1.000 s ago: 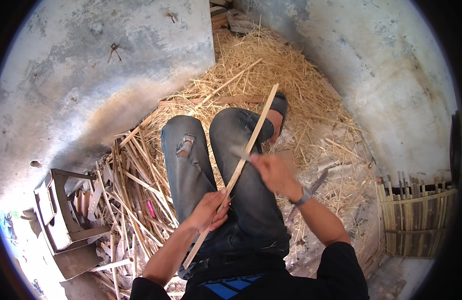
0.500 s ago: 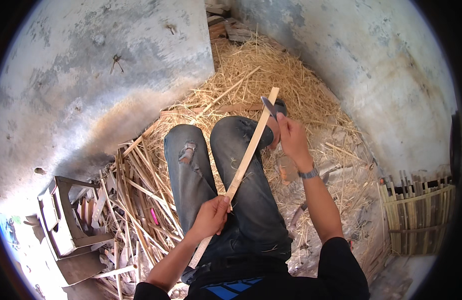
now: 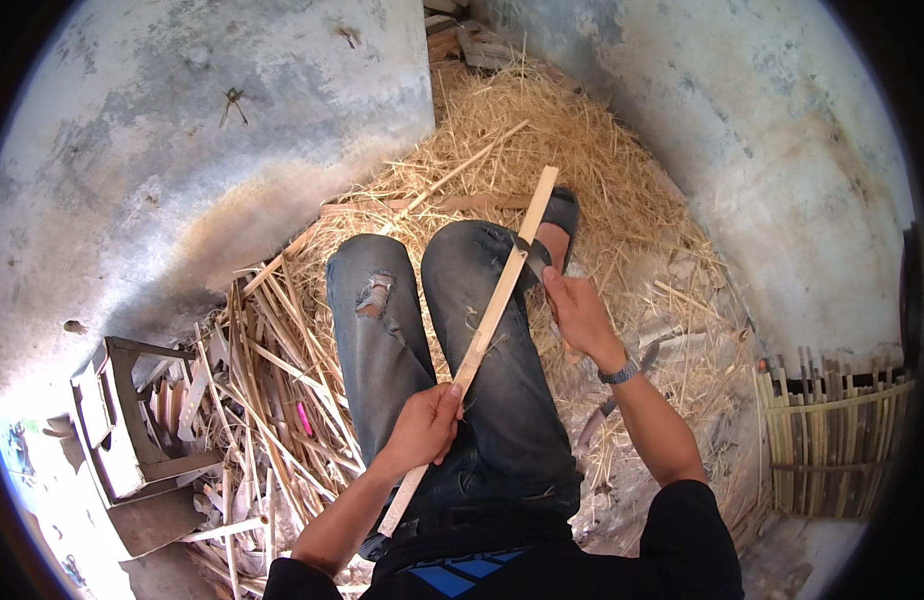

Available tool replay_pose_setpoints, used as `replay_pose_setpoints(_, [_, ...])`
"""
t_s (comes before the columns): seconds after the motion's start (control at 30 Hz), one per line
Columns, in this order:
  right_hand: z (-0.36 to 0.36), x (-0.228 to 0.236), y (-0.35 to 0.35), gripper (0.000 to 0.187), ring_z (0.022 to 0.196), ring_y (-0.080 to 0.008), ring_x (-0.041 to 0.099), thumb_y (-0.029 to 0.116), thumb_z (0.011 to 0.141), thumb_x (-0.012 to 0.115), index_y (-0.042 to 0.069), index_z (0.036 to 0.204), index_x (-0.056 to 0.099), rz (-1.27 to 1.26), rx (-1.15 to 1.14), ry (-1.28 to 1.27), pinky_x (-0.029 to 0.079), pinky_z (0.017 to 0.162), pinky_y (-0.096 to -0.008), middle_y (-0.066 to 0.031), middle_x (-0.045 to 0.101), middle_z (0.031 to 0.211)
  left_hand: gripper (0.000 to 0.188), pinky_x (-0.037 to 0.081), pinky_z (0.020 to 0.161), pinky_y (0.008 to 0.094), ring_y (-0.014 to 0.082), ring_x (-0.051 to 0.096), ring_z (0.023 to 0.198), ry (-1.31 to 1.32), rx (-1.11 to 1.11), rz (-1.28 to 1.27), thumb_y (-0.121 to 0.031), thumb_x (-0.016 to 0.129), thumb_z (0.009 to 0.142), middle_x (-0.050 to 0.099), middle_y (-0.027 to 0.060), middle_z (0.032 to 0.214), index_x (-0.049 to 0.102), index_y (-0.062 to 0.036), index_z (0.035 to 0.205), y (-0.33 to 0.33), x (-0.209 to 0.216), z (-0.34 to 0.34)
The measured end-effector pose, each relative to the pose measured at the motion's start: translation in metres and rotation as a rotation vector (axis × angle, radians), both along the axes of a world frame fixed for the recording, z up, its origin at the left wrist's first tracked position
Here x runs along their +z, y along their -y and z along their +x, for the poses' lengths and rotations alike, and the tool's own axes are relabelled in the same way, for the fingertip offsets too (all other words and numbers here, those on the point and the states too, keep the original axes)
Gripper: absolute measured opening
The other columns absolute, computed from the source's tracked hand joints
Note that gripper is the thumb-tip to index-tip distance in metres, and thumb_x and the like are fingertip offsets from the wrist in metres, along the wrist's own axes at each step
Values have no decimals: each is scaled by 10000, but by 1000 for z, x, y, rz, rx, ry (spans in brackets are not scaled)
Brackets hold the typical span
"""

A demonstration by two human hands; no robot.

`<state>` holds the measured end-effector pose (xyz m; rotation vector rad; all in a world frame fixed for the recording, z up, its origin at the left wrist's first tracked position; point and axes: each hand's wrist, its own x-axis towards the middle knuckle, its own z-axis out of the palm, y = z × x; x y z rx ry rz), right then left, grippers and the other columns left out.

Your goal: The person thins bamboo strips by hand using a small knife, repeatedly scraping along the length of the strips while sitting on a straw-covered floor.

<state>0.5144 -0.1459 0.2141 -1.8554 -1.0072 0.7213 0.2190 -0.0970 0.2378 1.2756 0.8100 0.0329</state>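
Pale strip (image 3: 485, 332) slants lengthwise from the frame's lower centre to right of upper centre, left hand (image 3: 424, 425), the nearer, clamped round its lower part, while right hand (image 3: 582, 310), just right of its upper half, grips a knife (image 3: 535, 264), blade set crosswise against it

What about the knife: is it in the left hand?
No, the right hand holds the knife; the left hand grips the pale strip.

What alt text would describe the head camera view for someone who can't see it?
A person's left hand holds a long pale strip slanting across their jeans, while the right hand holds a knife to its upper part. Straw-like shavings are heaped ahead; sticks lie piled on the left.
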Motion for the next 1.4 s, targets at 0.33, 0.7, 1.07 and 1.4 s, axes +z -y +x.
replay_pose_setpoints(0.33, [14, 0, 2, 679, 520, -149, 437, 524, 1080, 449, 14, 638, 520, -32, 84, -132, 357, 522, -354, -23, 444, 542, 461, 350, 369, 282, 121, 443, 337, 31, 8, -77, -395, 339, 1130, 448, 23, 477, 484, -37, 879, -2, 3, -2])
replay_pose_setpoints(0.7, [9, -13, -51, 645, 540, -110, 410, 507, 1096, 421, 45, 653, 505, 177, 39, 38, 334, 524, -299, 14, 436, 578, 465, 346, 362, 279, 116, 429, 336, 23, 16, -34, -405, 338, 1129, 437, 22, 478, 482, -39, 880, -4, 6, 4])
replay_pose_setpoints(1.07, [-24, 4, -14, 661, 552, -161, 449, 486, 1100, 408, -5, 679, 542, 8, 109, -94, 360, 543, -360, -53, 497, 568, 463, 341, 348, 273, 117, 372, 325, 117, 52, -270, -404, 331, 1132, 388, 18, 474, 466, -49, 867, -8, -5, -1])
replay_pose_setpoints(1.4, [-37, 10, 15, 638, 535, -114, 387, 489, 1084, 472, 14, 663, 533, -101, 409, -237, 321, 503, -348, -7, 423, 564, 493, 323, 332, 273, 117, 348, 324, 184, 94, -337, -452, 348, 1121, 381, 12, 489, 470, -53, 859, -19, -4, 16])
